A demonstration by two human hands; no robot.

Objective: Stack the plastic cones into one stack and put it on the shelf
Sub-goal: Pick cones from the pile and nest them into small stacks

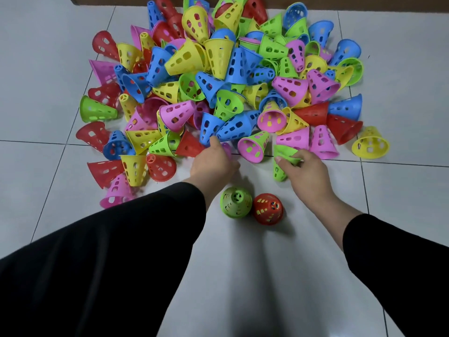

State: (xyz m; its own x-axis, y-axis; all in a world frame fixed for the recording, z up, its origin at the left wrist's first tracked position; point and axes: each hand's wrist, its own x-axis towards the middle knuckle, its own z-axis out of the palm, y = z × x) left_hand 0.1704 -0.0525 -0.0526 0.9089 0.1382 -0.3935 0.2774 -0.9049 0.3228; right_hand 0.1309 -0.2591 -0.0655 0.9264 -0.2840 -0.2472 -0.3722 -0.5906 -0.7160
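A big heap of perforated plastic cones (218, 76) in red, yellow, blue, green and pink covers the tiled floor ahead of me. Two cones stand upright close to me: a green one (235, 202) and a red one (267, 209) with yellow showing through its holes. My right hand (303, 173) grips a green cone (281, 164) at the heap's near edge. My left hand (213, 164) reaches to the heap's near edge, fingers curled over a pink cone (227, 149), fingertip touching a blue cone (209, 130).
White floor tiles (267, 276) with dark grout lines lie between me and the heap. A brown wall base (364, 3) runs along the far side. My black sleeves fill the lower corners. No shelf is in view.
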